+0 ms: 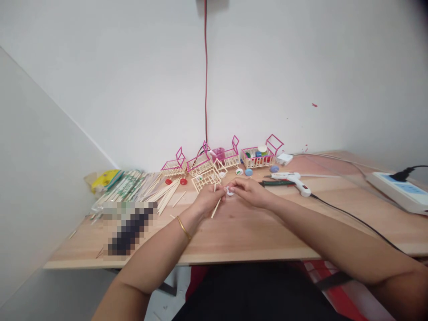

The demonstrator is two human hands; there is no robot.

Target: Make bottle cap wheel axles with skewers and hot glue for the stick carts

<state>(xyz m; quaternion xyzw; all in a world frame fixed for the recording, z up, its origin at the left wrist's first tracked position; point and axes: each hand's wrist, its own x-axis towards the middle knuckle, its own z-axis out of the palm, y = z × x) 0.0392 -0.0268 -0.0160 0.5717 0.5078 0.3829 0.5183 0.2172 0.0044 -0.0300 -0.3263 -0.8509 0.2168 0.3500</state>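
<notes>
My left hand (210,199) is closed around a thin wooden stick (216,209), whose lower end points down toward the table. Pinched between the fingertips of my right hand (250,192) is a small white bottle cap (230,192), which the left fingertips also seem to touch. Just behind my hands lies an unpainted little stick basket (203,179) with a handle frame. To the right of my right hand rest green-handled pliers (277,183) and a white glue gun (290,178).
Pink-edged stick carts line the wall, one of them (258,158) filled with bottle caps. Red caps (183,181) and loose sticks (167,196) lie at left beside bagged chopsticks (123,189). A pixelated dark item (132,229) is near the front left. A power strip (401,189) sits at right.
</notes>
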